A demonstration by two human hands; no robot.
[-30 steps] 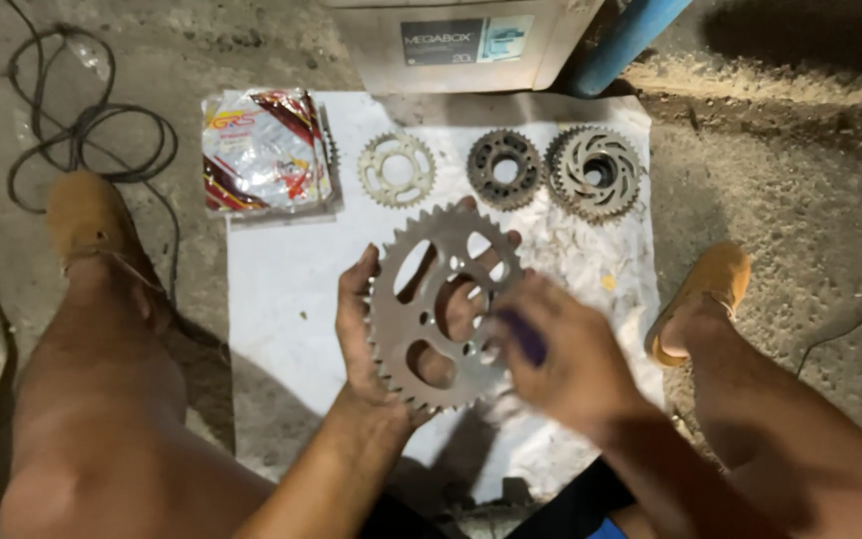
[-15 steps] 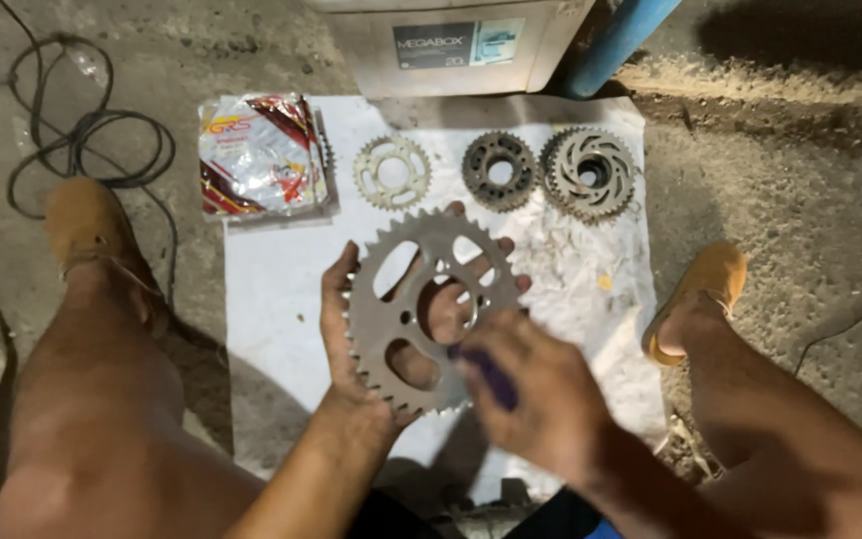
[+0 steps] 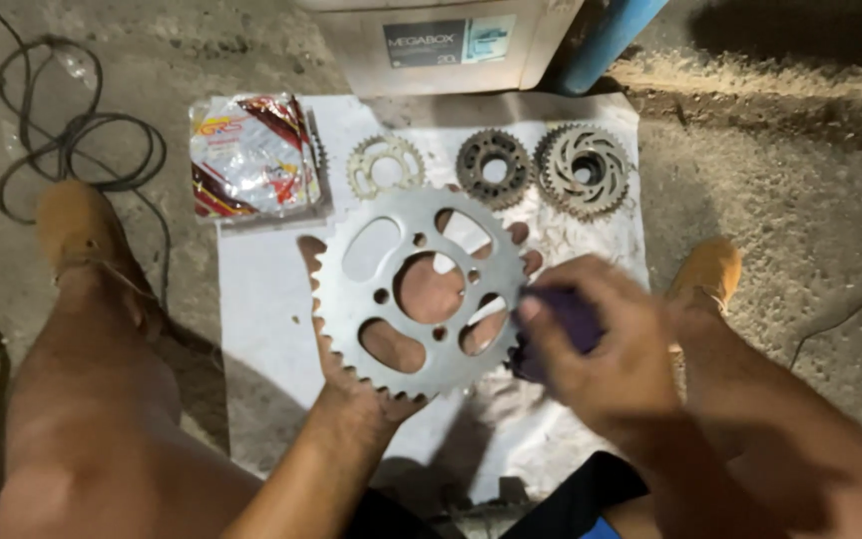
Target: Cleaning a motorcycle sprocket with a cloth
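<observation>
A large grey toothed sprocket with oval cut-outs lies flat on my left hand, whose palm and fingers show through the holes. My right hand is closed around a dark purple cloth pressed against the sprocket's right edge. Both hands hover over a white sheet spread on the ground between my bare knees.
Along the sheet's far edge lie a shiny red-and-silver packet, a pale small sprocket, a dark gear and a larger ribbed gear. A white box and blue pipe stand behind; a black cable coils at left.
The sprocket has tilted flatter toward the camera in my left hand. My right hand with the cloth has shifted from its lower rim to its right edge.
</observation>
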